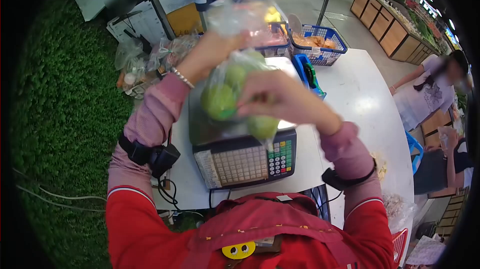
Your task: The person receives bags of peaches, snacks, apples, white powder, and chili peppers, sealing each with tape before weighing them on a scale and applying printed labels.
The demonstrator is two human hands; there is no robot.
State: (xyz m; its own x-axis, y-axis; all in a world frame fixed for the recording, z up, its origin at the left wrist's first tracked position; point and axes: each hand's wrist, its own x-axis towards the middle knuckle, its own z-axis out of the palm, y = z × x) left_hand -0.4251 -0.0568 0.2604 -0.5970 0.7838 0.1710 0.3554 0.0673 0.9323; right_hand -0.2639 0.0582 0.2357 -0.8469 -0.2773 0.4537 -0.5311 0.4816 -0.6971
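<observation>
Bag of green fruit (218, 100) over the scale (240, 166)

The bag is held above the scale's pan; whether the pan is touched cannot be told. Its upper plastic is gripped in the closed left hand (220, 50); blurred clear plastic is seen beyond. The right hand (280, 94) is set against the bag's side, fingers bent; whether anything is pinched cannot be told. A blue basket (320, 57) is placed beyond the scale, to its right.
</observation>
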